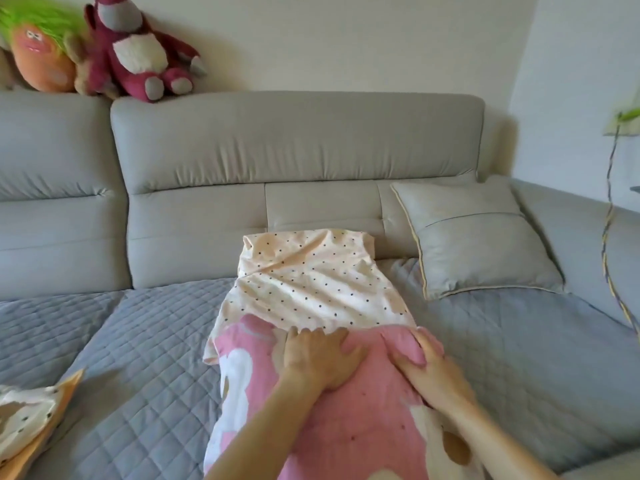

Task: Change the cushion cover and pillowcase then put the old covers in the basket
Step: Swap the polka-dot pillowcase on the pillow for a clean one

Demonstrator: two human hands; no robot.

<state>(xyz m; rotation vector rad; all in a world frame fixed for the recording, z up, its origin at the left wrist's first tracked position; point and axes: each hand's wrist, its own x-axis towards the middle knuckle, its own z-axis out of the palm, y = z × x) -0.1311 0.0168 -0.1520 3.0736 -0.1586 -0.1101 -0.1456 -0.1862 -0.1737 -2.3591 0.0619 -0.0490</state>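
A pillow in a pink cover with white shapes [363,427] lies lengthwise on the sofa seat in front of me. Its far half sits inside a cream pillowcase with small dark dots [311,282], whose open edge runs across the pillow just beyond my fingers. My left hand [318,358] presses flat on the pink pillow, fingertips at the pillowcase's edge. My right hand [426,362] grips the pillow's right side, fingers curled over a bulge of pink fabric.
A grey cushion [474,237] leans in the sofa's right corner. Another dotted cream and orange cover [31,424] lies at the lower left on the quilted grey seat [145,341]. Plush toys [138,50] sit on the backrest. A lamp cord [609,237] hangs at right.
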